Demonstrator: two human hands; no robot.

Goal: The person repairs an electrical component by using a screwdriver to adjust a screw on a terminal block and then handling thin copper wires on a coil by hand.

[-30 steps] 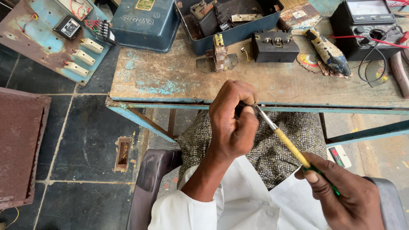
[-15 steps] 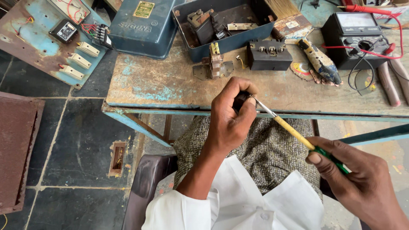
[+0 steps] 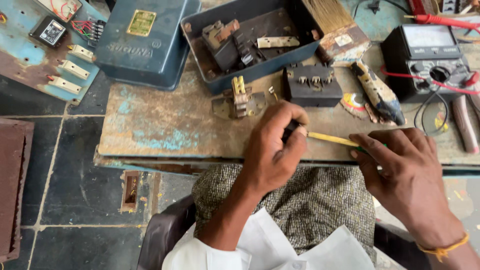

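Observation:
My left hand (image 3: pixel 274 150) is closed around a small dark part (image 3: pixel 291 130) just above the near edge of the worn workbench (image 3: pixel 165 130). My right hand (image 3: pixel 405 172) grips the green handle of a yellow-shafted screwdriver (image 3: pixel 332 139), whose tip points into the dark part in the left hand. Both hands hover over my lap, near the bench edge. Most of the dark part is hidden by my fingers.
On the bench lie a black terminal block (image 3: pixel 312 86), a small metal bracket piece (image 3: pixel 237 97), an open blue metal box (image 3: pixel 250 42) of parts, its blue lid (image 3: pixel 142 40), a multimeter (image 3: pixel 432 60) with red leads, and pliers (image 3: pixel 462 122). A panel with switches (image 3: pixel 47 45) leans at left.
Both hands have moved up toward the bench edge. The screwdriver has levelled from a steep slant to nearly horizontal, its tip still at the part in my left hand.

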